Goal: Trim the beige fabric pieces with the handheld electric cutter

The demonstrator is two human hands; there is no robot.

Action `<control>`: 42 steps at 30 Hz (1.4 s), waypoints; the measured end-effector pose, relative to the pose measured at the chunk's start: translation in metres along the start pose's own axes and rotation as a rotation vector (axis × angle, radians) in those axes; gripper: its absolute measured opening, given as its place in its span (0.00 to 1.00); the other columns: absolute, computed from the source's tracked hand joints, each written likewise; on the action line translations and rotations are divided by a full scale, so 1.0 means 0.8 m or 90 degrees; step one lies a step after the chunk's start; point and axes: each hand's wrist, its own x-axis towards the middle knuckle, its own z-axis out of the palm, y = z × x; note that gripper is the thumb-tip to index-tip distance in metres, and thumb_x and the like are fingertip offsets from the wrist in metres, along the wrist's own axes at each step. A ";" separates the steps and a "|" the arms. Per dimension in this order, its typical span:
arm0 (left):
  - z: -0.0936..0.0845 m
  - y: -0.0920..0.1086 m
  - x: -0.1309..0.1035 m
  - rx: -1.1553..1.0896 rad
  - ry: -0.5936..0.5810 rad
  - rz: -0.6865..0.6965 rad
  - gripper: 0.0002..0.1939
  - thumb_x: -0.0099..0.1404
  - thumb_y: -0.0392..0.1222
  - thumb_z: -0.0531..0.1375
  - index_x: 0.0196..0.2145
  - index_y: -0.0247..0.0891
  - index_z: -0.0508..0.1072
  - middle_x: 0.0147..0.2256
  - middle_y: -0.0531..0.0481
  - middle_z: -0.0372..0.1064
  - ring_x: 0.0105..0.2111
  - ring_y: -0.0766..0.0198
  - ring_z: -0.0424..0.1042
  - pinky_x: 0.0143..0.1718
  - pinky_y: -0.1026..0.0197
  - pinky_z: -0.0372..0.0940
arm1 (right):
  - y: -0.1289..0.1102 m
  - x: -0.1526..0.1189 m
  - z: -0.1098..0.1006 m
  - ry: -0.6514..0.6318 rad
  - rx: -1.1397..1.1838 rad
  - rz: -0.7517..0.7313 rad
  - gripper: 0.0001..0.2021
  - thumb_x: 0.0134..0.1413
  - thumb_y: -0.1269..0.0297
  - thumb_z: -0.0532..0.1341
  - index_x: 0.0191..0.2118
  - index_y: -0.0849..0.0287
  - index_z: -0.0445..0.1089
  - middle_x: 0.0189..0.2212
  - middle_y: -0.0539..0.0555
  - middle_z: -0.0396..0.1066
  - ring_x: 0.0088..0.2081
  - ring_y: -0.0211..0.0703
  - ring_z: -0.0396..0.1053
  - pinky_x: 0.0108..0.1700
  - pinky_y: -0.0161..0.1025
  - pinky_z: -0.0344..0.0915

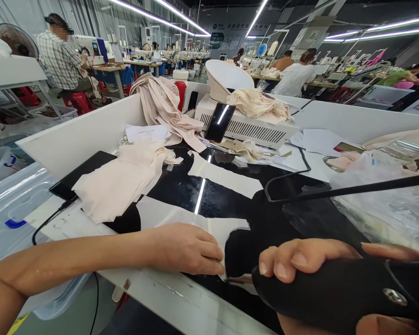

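My left hand (192,251) lies palm down on a white cut piece (171,214) at the front of the black work surface, its fingers pressed together near the piece's right end. My right hand (307,260), at the lower right, is wrapped round a black handled tool (328,284). A thin metal tip (239,279) sticks out of the tool towards the left and meets the edge of the white piece by my left fingertips. Farther back on the glossy surface lies another white cut piece (226,177).
Pale fabric pieces (122,177) are stacked at the left beside a black tablet (80,177). A phone (220,122) leans against a vented white box (244,123). A black cable (352,187) crosses the right side before a plastic bag (387,200). Other people work behind.
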 end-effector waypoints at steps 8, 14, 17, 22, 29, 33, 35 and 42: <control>0.002 0.001 -0.002 0.010 -0.017 0.003 0.17 0.96 0.30 0.60 0.58 0.35 0.92 0.53 0.45 0.92 0.54 0.61 0.89 0.72 0.61 0.79 | -0.010 0.010 0.046 0.084 -0.002 -0.078 0.24 0.61 0.44 0.92 0.53 0.42 0.85 0.29 0.42 0.83 0.23 0.45 0.74 0.23 0.41 0.81; 0.004 0.001 -0.002 0.028 -0.031 0.006 0.19 0.96 0.29 0.59 0.58 0.36 0.92 0.54 0.45 0.92 0.54 0.61 0.89 0.72 0.61 0.80 | -0.012 0.013 0.041 0.063 0.003 -0.074 0.23 0.61 0.46 0.92 0.53 0.42 0.86 0.30 0.42 0.84 0.23 0.45 0.75 0.24 0.41 0.83; 0.004 0.002 -0.003 0.028 -0.027 0.003 0.20 0.96 0.29 0.58 0.58 0.36 0.92 0.53 0.45 0.92 0.54 0.60 0.88 0.72 0.61 0.80 | -0.008 0.011 0.039 0.071 0.011 -0.072 0.24 0.61 0.47 0.92 0.54 0.42 0.86 0.30 0.43 0.84 0.23 0.46 0.75 0.24 0.41 0.82; 0.005 0.003 -0.005 0.015 0.017 -0.005 0.20 0.96 0.28 0.57 0.57 0.33 0.92 0.51 0.44 0.91 0.52 0.59 0.88 0.69 0.62 0.81 | -0.009 0.010 0.044 0.077 0.026 -0.072 0.25 0.60 0.46 0.92 0.54 0.43 0.85 0.29 0.43 0.83 0.24 0.46 0.75 0.24 0.41 0.81; 0.010 0.004 -0.008 0.004 -0.024 -0.019 0.15 0.95 0.30 0.63 0.58 0.37 0.92 0.55 0.44 0.91 0.55 0.60 0.89 0.70 0.62 0.82 | -0.014 0.013 0.048 0.124 -0.018 -0.067 0.25 0.57 0.44 0.92 0.50 0.42 0.84 0.27 0.42 0.80 0.21 0.47 0.74 0.20 0.41 0.77; 0.012 0.004 -0.010 -0.006 -0.007 -0.027 0.15 0.95 0.30 0.62 0.59 0.36 0.91 0.56 0.43 0.92 0.56 0.60 0.90 0.72 0.62 0.81 | -0.006 0.006 0.035 0.144 -0.019 -0.060 0.27 0.60 0.41 0.90 0.57 0.40 0.84 0.30 0.42 0.78 0.24 0.47 0.74 0.22 0.43 0.77; 0.010 0.004 -0.011 -0.015 0.000 -0.030 0.15 0.96 0.31 0.61 0.60 0.34 0.91 0.56 0.42 0.92 0.56 0.59 0.90 0.72 0.61 0.80 | -0.005 0.006 0.036 0.141 0.004 -0.051 0.24 0.60 0.44 0.90 0.56 0.41 0.85 0.29 0.43 0.78 0.24 0.48 0.75 0.22 0.44 0.78; 0.007 0.006 -0.013 -0.016 -0.016 -0.048 0.17 0.97 0.33 0.60 0.60 0.36 0.91 0.58 0.44 0.93 0.58 0.60 0.91 0.73 0.61 0.80 | 0.000 0.012 0.050 0.147 0.002 -0.081 0.24 0.59 0.48 0.90 0.54 0.43 0.84 0.29 0.43 0.77 0.23 0.48 0.75 0.22 0.45 0.78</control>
